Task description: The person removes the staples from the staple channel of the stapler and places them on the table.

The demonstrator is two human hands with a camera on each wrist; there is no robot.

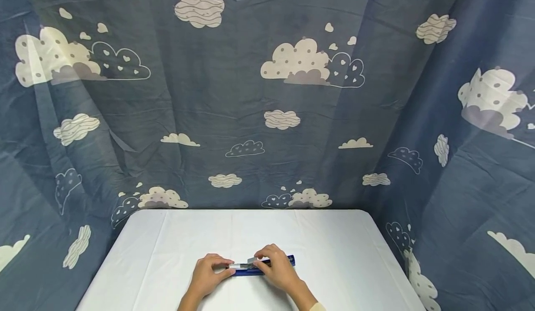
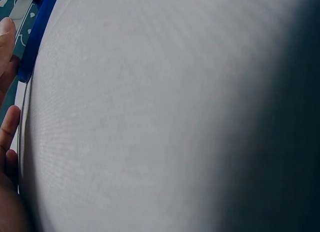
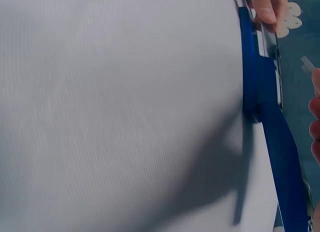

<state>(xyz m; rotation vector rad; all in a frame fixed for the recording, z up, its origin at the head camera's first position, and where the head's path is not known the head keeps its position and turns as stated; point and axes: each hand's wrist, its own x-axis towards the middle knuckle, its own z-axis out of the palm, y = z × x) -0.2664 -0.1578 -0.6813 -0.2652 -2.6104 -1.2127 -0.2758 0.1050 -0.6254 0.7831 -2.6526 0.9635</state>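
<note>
A blue stapler (image 1: 248,272) lies across the near middle of the table, its silvery channel exposed. In the right wrist view its blue top arm (image 3: 286,162) is swung away from the base (image 3: 248,66). My left hand (image 1: 206,275) pinches the stapler's left end between thumb and fingers. Above the channel, my right hand (image 1: 277,270) pinches a small silvery strip (image 3: 307,64), which looks like a row of staples. That strip is apart from the channel in the right wrist view. Only part of the left hand shows beside the blue base (image 2: 37,41) in the left wrist view.
A white cloth covers the table (image 1: 188,236), which has rounded far corners. Dark blue curtains (image 1: 234,102) with cloud prints hang behind it and along both sides.
</note>
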